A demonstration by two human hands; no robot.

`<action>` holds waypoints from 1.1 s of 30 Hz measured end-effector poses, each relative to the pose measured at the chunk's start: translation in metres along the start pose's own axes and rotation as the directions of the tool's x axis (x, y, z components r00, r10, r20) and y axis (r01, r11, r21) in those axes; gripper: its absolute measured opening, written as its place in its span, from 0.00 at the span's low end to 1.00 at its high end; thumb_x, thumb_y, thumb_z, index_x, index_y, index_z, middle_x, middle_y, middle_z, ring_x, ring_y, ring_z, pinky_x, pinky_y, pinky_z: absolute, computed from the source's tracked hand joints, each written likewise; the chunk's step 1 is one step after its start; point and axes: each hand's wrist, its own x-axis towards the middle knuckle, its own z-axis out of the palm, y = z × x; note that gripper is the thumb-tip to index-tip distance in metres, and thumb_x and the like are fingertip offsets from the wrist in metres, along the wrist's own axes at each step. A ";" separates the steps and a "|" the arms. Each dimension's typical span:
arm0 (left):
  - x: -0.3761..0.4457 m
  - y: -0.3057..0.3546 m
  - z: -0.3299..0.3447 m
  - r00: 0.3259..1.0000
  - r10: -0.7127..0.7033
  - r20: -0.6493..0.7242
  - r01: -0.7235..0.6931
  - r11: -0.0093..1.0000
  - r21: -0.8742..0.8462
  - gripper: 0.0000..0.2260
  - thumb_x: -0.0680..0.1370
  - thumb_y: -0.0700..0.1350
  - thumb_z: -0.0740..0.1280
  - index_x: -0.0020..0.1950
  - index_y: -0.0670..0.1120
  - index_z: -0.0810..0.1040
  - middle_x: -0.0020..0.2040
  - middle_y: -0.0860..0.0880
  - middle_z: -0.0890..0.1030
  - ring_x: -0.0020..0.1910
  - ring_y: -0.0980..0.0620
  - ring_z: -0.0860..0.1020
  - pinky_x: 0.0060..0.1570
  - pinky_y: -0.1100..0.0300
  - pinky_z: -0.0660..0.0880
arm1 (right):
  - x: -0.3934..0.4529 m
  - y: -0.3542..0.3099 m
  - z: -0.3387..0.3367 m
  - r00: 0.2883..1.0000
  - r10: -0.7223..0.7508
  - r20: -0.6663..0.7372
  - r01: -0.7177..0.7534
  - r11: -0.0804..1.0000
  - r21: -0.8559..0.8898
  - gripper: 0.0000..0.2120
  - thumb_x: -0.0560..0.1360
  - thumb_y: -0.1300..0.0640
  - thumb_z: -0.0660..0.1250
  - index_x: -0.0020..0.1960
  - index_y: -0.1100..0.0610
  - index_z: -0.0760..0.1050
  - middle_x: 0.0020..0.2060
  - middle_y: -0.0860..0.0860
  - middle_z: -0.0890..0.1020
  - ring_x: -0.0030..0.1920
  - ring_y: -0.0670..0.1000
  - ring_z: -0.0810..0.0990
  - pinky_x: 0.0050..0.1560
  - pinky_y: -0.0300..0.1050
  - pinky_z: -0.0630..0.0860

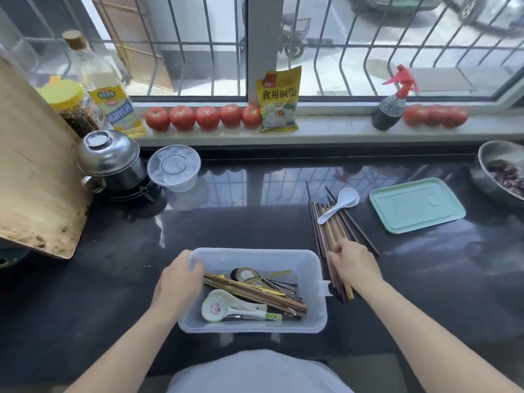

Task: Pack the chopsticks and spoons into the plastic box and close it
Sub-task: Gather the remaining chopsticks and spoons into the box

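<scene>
We hold the plastic box [255,293] steady with our left hand [177,285], its fingers curled over the rim of the near-left corner, so the box should not slide on the glossy dark bench [113,279] while we load it. Inside, just right of that hand, already lie a bundle of chopsticks, some metal spoons and two white ceramic spoons.

Our right hand [354,263] rests on the loose chopsticks [331,231] lying just beside the box's right wall; the fingers curl down onto the sticks, seemingly gathering them, though we cannot tell whether they have a firm pinch yet. The sticks fan away from that hand, and a white spoon [338,205] sits across their far ends, so it may tip off if we lift the bunch.

Beyond and to the right of the right hand, the pale green lid [416,205] lies flat on the bench, well apart from the box, waiting until everything is packed
</scene>
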 end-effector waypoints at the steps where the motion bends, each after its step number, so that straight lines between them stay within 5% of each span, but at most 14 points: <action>1: -0.002 0.002 -0.001 0.999 0.004 -0.032 -0.003 1.000 0.019 0.09 0.84 0.47 0.55 0.48 0.50 0.73 0.43 0.48 0.79 0.44 0.44 0.76 0.39 0.51 0.69 | 0.002 -0.002 0.007 0.999 -0.027 0.022 0.029 0.998 -0.059 0.11 0.78 0.45 0.65 0.47 0.53 0.74 0.48 0.53 0.83 0.50 0.59 0.80 0.47 0.50 0.76; 5: -0.012 0.012 0.006 0.991 -0.047 -0.129 0.052 0.998 0.042 0.11 0.84 0.46 0.55 0.46 0.46 0.73 0.41 0.46 0.79 0.41 0.46 0.74 0.37 0.51 0.68 | 0.011 -0.010 0.026 0.986 -0.126 0.111 0.145 0.972 -0.187 0.13 0.80 0.46 0.62 0.45 0.55 0.69 0.47 0.55 0.82 0.46 0.59 0.79 0.40 0.47 0.69; 10: -0.016 0.016 0.010 0.978 -0.072 -0.197 0.088 0.994 0.072 0.10 0.84 0.47 0.56 0.47 0.48 0.73 0.40 0.47 0.79 0.39 0.50 0.74 0.35 0.52 0.68 | 0.019 -0.008 0.041 0.982 -0.090 0.167 0.109 0.988 -0.110 0.08 0.79 0.53 0.62 0.47 0.57 0.75 0.45 0.55 0.81 0.46 0.59 0.80 0.41 0.46 0.75; 14: -0.018 0.019 0.011 0.974 -0.070 -0.216 0.090 0.993 0.081 0.12 0.84 0.47 0.56 0.42 0.47 0.71 0.39 0.47 0.78 0.38 0.51 0.73 0.35 0.51 0.67 | 0.026 -0.005 0.025 0.965 -0.147 0.218 0.147 0.989 0.019 0.09 0.76 0.54 0.62 0.38 0.56 0.71 0.36 0.51 0.76 0.39 0.56 0.76 0.31 0.45 0.67; 20: -0.026 0.021 0.015 0.974 -0.156 -0.166 0.128 0.978 -0.168 0.10 0.80 0.45 0.59 0.40 0.43 0.69 0.35 0.49 0.73 0.36 0.46 0.69 0.35 0.52 0.64 | 0.009 -0.019 -0.051 0.922 -0.362 -0.134 0.385 0.833 0.398 0.04 0.77 0.55 0.68 0.44 0.52 0.79 0.36 0.45 0.81 0.41 0.50 0.80 0.43 0.46 0.74; 23: -0.032 0.020 0.020 0.977 -0.175 -0.120 0.123 0.927 -0.354 0.11 0.81 0.43 0.59 0.39 0.42 0.69 0.35 0.48 0.69 0.36 0.48 0.66 0.36 0.52 0.61 | -0.035 -0.043 -0.080 0.830 -0.543 -0.130 0.532 0.698 0.479 0.05 0.78 0.59 0.69 0.52 0.52 0.79 0.37 0.43 0.82 0.38 0.45 0.81 0.42 0.40 0.76; 26: -0.028 0.007 0.024 0.988 -0.139 -0.069 0.096 0.896 -0.434 0.10 0.82 0.43 0.62 0.42 0.41 0.75 0.38 0.47 0.75 0.39 0.46 0.72 0.38 0.51 0.69 | -0.071 -0.056 -0.064 0.704 -0.688 0.180 0.689 0.722 0.066 0.12 0.79 0.61 0.64 0.56 0.46 0.76 0.43 0.44 0.81 0.40 0.50 0.74 0.36 0.43 0.69; 28: -0.021 -0.001 0.024 0.995 -0.071 -0.063 0.040 0.916 -0.399 0.09 0.81 0.44 0.62 0.42 0.44 0.77 0.39 0.46 0.79 0.40 0.44 0.75 0.42 0.49 0.73 | -0.077 -0.061 -0.046 0.692 -0.649 0.316 0.719 0.659 -0.221 0.17 0.78 0.64 0.62 0.61 0.46 0.74 0.49 0.48 0.82 0.42 0.54 0.75 0.34 0.44 0.67; 31: -0.022 0.002 0.021 0.995 -0.096 -0.024 0.071 0.860 -0.505 0.12 0.79 0.48 0.61 0.42 0.42 0.76 0.37 0.47 0.78 0.39 0.47 0.71 0.42 0.49 0.69 | -0.081 -0.072 -0.037 0.716 -0.588 0.377 0.697 0.633 -0.337 0.20 0.77 0.67 0.62 0.65 0.51 0.74 0.54 0.53 0.83 0.50 0.56 0.82 0.44 0.47 0.76; 33: -0.024 0.005 0.020 0.995 -0.096 0.005 0.082 0.830 -0.551 0.12 0.77 0.49 0.61 0.42 0.43 0.77 0.38 0.48 0.78 0.40 0.47 0.71 0.43 0.50 0.68 | -0.085 -0.078 -0.036 0.722 -0.555 0.414 0.690 0.621 -0.372 0.18 0.76 0.68 0.60 0.62 0.55 0.76 0.53 0.55 0.83 0.49 0.57 0.82 0.42 0.47 0.74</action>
